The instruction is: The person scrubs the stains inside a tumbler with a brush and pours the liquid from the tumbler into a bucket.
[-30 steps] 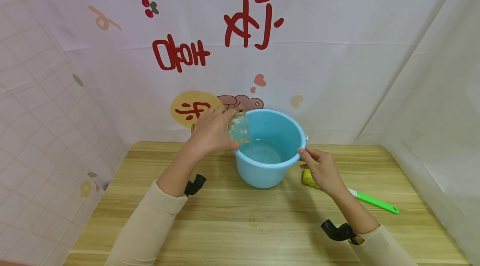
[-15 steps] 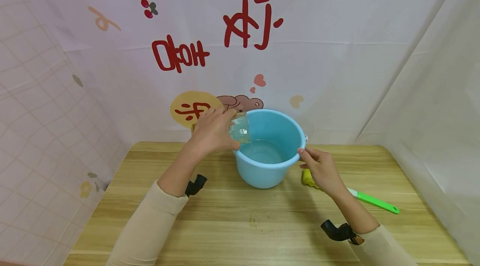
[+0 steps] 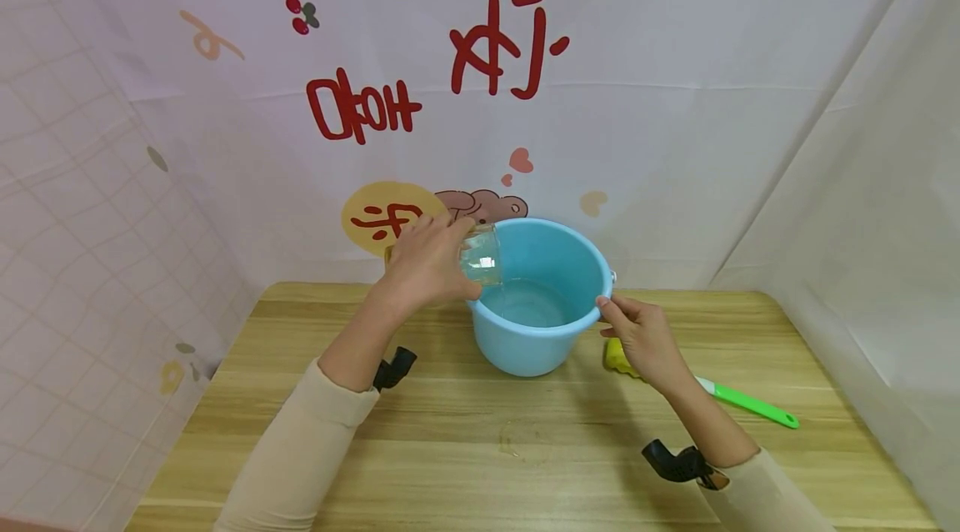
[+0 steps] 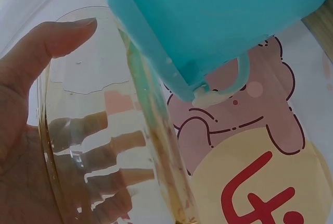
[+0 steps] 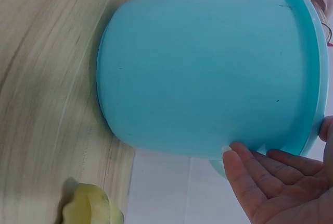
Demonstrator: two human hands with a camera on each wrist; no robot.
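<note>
My left hand point(image 3: 427, 261) grips a clear, amber-tinted glass point(image 3: 482, 255), tipped on its side with its mouth over the near-left rim of a light blue bucket point(image 3: 525, 348). In the left wrist view, curled fingers show through the wall of the glass point(image 4: 99, 99), which has liquid in it. Clear liquid lies in the bottom of the bucket, which stands upright on the table. On the other side, my right hand point(image 3: 648, 340) pinches the bucket's rim, thumb on top. From the right wrist view, its other fingers point(image 5: 260, 174) lie under the rim against the outer wall.
A brush with a yellow sponge head point(image 3: 617, 358) and green handle point(image 3: 753, 405) lies right of the bucket, partly behind my right hand. A small wet mark point(image 3: 517, 439) shows on the wooden table point(image 3: 450, 474). Printed white cloth point(image 3: 660, 140) stands behind and at both sides.
</note>
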